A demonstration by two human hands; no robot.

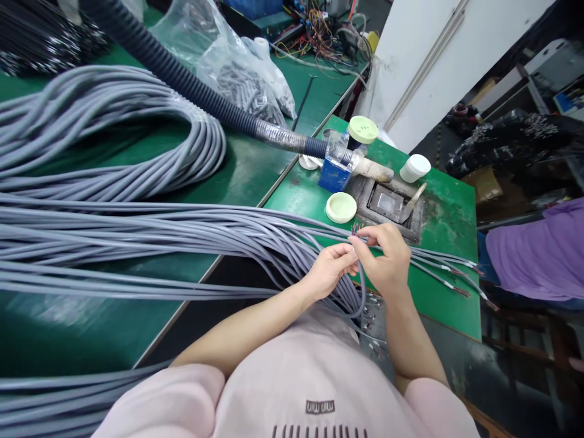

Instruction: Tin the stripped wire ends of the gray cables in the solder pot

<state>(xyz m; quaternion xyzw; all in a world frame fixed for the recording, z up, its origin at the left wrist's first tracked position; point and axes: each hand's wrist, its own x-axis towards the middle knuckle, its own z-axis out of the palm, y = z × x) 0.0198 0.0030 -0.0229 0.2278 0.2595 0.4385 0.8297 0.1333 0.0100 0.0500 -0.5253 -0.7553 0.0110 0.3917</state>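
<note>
Both hands meet in front of my body at the end of one grey cable. A tuft of thin coloured wires with bare tips sticks up from that end. My right hand pinches just below the wires between thumb and fingers. Close against it, my left hand is closed with its fingertips at the same cable, whose lower part bends down in a loop. The fingers partly hide the grip. Beneath and left of my hands runs a thick bundle of grey cables.
A solder pot with a scraper sits beyond my right hand. Nearby are an open tub, a white jar and a black hose. Stripped cable ends lie rightward. Another person's purple sleeve shows right.
</note>
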